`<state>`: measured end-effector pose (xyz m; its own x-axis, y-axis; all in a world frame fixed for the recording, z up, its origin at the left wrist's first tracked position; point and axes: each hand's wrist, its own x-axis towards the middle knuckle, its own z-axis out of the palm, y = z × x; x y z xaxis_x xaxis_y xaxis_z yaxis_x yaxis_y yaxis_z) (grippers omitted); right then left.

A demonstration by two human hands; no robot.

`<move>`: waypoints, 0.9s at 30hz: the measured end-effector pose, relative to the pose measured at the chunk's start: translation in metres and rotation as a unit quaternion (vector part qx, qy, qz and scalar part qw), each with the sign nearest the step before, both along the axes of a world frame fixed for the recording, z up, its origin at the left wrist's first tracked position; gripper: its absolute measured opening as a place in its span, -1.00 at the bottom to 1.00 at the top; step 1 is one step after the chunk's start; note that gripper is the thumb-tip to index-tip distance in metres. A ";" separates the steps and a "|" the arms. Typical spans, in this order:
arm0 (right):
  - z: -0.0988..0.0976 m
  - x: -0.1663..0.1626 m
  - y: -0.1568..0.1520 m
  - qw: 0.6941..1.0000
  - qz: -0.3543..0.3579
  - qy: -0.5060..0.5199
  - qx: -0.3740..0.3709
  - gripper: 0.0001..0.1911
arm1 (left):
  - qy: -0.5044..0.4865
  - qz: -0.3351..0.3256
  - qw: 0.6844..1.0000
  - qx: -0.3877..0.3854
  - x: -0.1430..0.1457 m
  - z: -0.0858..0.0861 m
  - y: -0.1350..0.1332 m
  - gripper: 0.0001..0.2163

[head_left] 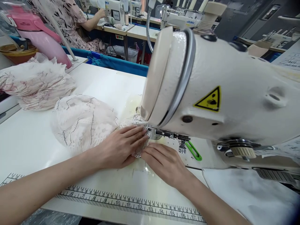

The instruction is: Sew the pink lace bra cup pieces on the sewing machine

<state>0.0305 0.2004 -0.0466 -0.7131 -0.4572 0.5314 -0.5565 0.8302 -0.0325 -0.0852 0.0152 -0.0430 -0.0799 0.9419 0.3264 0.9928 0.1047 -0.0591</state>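
Note:
White lace fabric (137,154) lies at the needle area of a sewing machine (211,78), partly hidden under my hands. My left hand (119,143) rests flat on the lace, fingers stretched toward the presser foot. Just in front of the machine head, my right hand (164,161) has its fingers closed at the near edge of the lace. Left of my left hand, a bunched sheer white cloth (82,122) with dark thread lines runs up to the lace. The needle is hidden behind the machine head.
A green thread snipper (194,151) lies under the machine arm. Another fabric pile (39,82) and a pink bottle (39,37) stand left. A printed ruler (131,204) runs along the near table edge. Behind, a person (67,25) sits at another machine (116,14).

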 end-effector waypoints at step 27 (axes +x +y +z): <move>0.000 0.000 0.005 0.999 -0.047 0.008 0.016 -0.73 | 0.016 0.038 0.999 -0.021 0.002 0.003 0.006 -0.56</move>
